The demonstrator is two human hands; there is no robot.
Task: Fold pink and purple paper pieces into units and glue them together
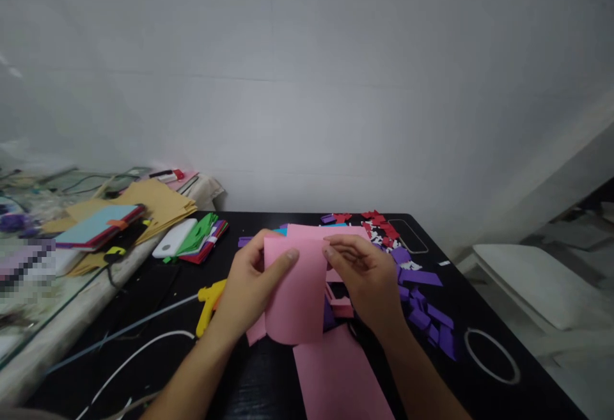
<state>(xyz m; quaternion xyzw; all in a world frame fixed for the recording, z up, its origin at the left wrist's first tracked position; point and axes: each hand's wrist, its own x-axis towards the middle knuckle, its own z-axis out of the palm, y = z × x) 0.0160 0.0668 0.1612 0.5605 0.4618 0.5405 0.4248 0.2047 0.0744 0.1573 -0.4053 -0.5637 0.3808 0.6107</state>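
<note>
A pink sheet (297, 305), curved at its lower end, is held up above the black table. My left hand (249, 282) grips its left side, thumb on the front face and fingers behind. At the sheet's upper right edge, the thumb and index finger of my right hand (369, 279) are pinched together on it. Below lies another pink sheet (340, 375), partly under my right forearm. Just behind the held sheet, a further pink piece (350, 231) shows along its top. Small pink strips (341, 307) lie between my hands.
A yellow glue gun (208, 305) with a cable lies left of my left forearm. Purple pieces (426, 318), red scraps (384, 225) and a white ring (494, 356) are on the right. Coloured sheets (204, 241) and brown envelopes (158, 202) sit at left. A white stool (518, 273) stands beyond.
</note>
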